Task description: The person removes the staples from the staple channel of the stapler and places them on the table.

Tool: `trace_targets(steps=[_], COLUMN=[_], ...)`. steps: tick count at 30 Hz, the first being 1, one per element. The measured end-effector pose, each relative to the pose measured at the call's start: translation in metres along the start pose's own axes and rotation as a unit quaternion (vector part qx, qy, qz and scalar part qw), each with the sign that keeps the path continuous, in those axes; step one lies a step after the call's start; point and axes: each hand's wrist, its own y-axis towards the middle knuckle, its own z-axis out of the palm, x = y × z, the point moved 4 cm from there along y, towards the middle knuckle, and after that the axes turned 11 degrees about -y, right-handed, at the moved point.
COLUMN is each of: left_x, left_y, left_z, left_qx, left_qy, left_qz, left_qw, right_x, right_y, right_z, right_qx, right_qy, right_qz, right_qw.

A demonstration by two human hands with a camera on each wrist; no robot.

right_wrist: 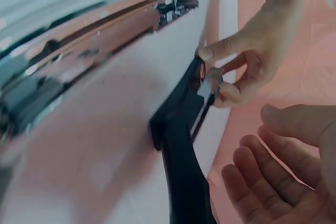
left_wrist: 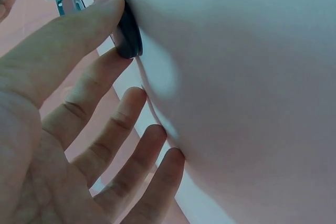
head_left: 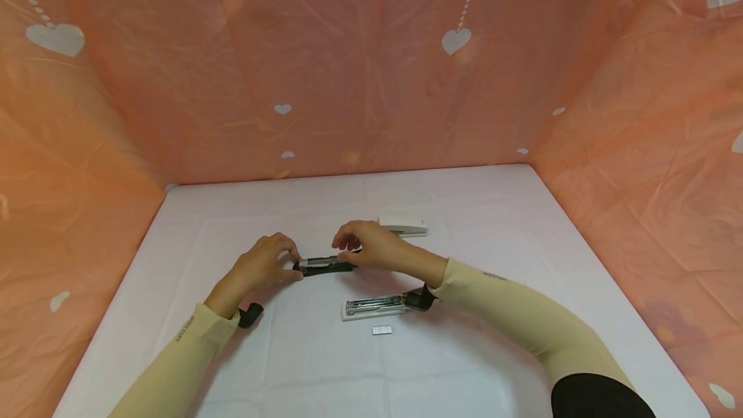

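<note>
A black stapler lies on the white cloth, its top swung away from the base and its metal rail showing. My left hand pinches the stapler's left end between thumb and index finger; in the left wrist view, the other fingers extend past the dark end. Over the stapler's right end hovers my right hand, fingers loosely bent and holding nothing. In the right wrist view, that palm is beside the black stapler, apart from it.
Nearer the front lies a metal-railed device on a pale base, partly behind the right wrist's camera. A small silvery block sits in front. Behind the right hand is a slim white-and-grey object. Orange curtains surround the table.
</note>
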Motion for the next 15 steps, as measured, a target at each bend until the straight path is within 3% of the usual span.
trace_targets(steps=[15], left_x=[0.001], left_y=[0.0], left_z=[-0.003], left_qx=[-0.001], left_qy=[0.005], left_qz=[0.004], left_qw=[1.0], right_x=[0.012], right_y=[0.025], right_z=[0.031], right_qx=[0.034], right_qy=[-0.019], right_qz=[-0.011], right_qw=[0.999])
